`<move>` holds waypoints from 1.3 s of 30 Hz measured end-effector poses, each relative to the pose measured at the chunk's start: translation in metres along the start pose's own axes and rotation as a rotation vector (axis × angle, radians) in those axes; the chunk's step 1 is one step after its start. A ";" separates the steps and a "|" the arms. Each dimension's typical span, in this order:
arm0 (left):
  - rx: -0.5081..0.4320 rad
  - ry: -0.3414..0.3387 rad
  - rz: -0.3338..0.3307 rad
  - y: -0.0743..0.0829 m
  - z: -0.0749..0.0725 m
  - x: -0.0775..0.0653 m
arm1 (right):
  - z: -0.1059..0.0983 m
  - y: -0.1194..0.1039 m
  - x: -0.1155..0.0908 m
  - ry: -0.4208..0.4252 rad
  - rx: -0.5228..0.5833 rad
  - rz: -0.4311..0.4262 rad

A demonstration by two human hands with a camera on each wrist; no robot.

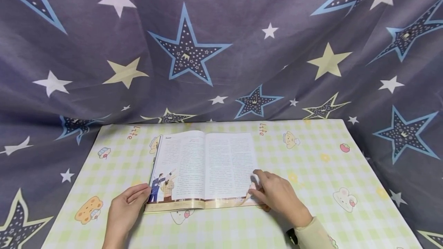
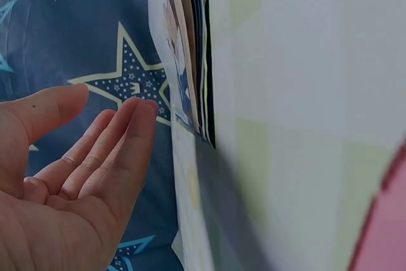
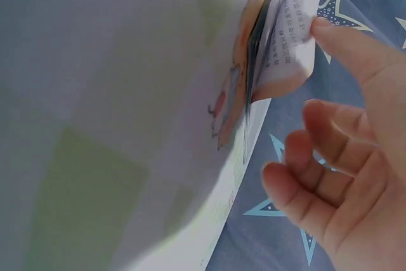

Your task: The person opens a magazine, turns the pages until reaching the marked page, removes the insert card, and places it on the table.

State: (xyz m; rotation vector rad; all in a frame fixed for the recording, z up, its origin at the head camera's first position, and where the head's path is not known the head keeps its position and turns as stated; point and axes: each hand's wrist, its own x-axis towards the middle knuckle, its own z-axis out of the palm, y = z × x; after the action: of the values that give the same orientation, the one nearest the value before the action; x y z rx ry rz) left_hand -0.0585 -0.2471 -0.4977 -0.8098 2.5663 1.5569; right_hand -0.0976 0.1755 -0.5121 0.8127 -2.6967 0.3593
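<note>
An open magazine (image 1: 185, 168) lies on the table, with printed columns on both pages and two illustrated figures at the lower left. Beside its lower left edge is my left hand (image 1: 127, 208); the left wrist view shows this hand (image 2: 89, 176) with extended fingers close to the stacked page edges (image 2: 198, 61). At the lower right corner my right hand (image 1: 278, 195) meets a curled-up page corner (image 1: 250, 195). In the right wrist view the thumb of this hand (image 3: 355, 138) touches the lifted page (image 3: 295, 61), while the other fingers bend loosely apart from it.
A green-and-white checked tablecloth (image 1: 311, 156) with cartoon prints covers the table. Dark fabric (image 1: 242, 64) patterned with stars hangs behind the table and along its sides. A pink shape (image 2: 387, 220) shows at the edge of the left wrist view.
</note>
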 end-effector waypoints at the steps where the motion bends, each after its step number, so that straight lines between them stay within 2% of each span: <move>1: -0.006 -0.002 0.008 0.001 0.001 0.000 | 0.000 0.000 0.000 -0.007 -0.003 0.012; 6: -0.015 -0.034 0.049 0.009 0.004 -0.003 | 0.001 -0.003 0.001 -0.009 0.042 0.029; 11: -0.013 -0.078 0.088 0.018 0.011 -0.005 | 0.000 -0.005 0.007 0.062 0.152 -0.026; 14: -0.040 -0.110 0.121 0.022 0.019 -0.005 | -0.002 -0.010 0.012 0.076 0.231 -0.052; 20: -0.158 -0.209 0.187 0.031 0.043 -0.006 | -0.003 -0.020 0.021 0.000 0.370 -0.096; 25: -0.184 -0.278 0.269 0.044 0.068 -0.010 | 0.000 -0.027 0.024 -0.031 0.451 -0.130; 30: -0.241 -0.377 0.329 0.055 0.094 -0.013 | 0.001 -0.032 0.026 -0.063 0.481 -0.133; 35: -0.335 -0.486 0.338 0.064 0.112 -0.015 | 0.001 -0.035 0.029 -0.105 0.482 -0.120; 39: -0.315 -0.513 0.365 0.068 0.121 -0.015 | 0.004 -0.037 0.031 -0.118 0.475 -0.124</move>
State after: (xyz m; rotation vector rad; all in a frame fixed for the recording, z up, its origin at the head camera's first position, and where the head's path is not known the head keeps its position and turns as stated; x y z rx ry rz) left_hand -0.1047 -0.1150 -0.4984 0.0783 2.1962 1.9758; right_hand -0.1019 0.1293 -0.4991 1.1522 -2.6827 0.9736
